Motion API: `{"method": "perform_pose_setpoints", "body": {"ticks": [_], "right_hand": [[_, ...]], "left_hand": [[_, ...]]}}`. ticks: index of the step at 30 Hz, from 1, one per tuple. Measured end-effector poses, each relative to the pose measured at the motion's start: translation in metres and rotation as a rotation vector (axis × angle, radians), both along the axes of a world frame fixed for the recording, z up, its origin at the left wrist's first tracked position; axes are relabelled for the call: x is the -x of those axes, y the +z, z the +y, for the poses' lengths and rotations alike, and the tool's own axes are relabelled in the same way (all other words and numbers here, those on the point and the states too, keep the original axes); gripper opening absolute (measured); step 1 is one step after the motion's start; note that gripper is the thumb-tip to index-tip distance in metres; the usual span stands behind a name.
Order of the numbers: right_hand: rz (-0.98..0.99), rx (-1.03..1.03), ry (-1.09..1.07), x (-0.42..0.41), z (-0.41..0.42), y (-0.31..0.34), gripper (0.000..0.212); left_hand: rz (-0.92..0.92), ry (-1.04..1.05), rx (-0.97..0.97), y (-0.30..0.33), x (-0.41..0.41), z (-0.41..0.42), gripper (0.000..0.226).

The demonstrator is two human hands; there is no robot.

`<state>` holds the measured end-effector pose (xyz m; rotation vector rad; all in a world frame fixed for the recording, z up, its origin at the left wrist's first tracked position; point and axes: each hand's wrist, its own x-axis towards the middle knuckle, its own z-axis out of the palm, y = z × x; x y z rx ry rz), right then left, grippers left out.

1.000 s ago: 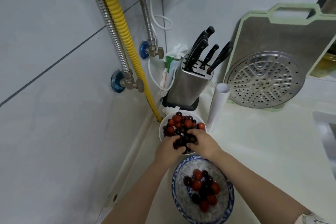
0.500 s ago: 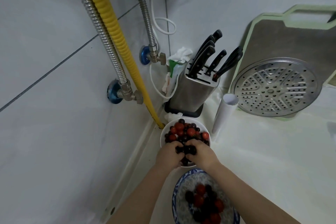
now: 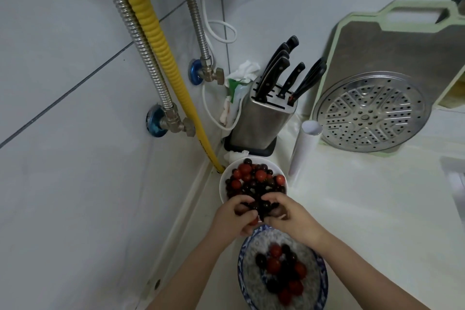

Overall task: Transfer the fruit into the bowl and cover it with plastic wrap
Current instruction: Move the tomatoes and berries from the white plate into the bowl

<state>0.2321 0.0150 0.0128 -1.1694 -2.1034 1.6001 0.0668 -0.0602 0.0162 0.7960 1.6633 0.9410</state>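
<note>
Both cupped hands (image 3: 261, 214) around fruit (image 3: 261, 205)

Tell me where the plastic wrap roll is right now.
In the head view, the plastic wrap roll stands upright on the counter right of centre, just right of the knife block, in front of the steamer rack, beyond the white bowl.

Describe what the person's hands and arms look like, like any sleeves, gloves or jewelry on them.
Both arms are bare right down to the frame edge, with no sleeves showing. The left hand and right hand wear no gloves, and no rings, bracelet or watch can be seen on them. No markings are visible on either arm.
</note>
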Motion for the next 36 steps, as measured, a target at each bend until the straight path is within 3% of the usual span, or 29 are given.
{"method": "perform_pose_setpoints", "body": {"ticks": [11, 19, 29, 33, 36], "right_hand": [[-0.114, -0.038, -0.035, -0.054, -0.067, -0.017, 0.048], [-0.097, -0.049, -0.097, -0.052, -0.053, -0.01, 0.038], [-0.12, -0.218, -0.045, 0.0, 0.017, 0.014, 0.031], [-0.181, -0.263, -0.022, 0.014, 0.038, 0.013, 0.038], [-0.245, -0.301, -0.004, 0.025, 0.05, 0.011, 0.044]], "left_hand": [[-0.009, -0.194, 0.081, -0.026, -0.04, -0.059, 0.02], [0.054, -0.1, -0.01, -0.013, -0.033, -0.047, 0.023], [0.222, -0.046, -0.05, 0.0, 0.004, 0.015, 0.027], [0.46, -0.082, -0.051, 0.002, 0.013, 0.04, 0.035], [0.528, -0.097, -0.06, 0.005, 0.018, 0.054, 0.035]]}}
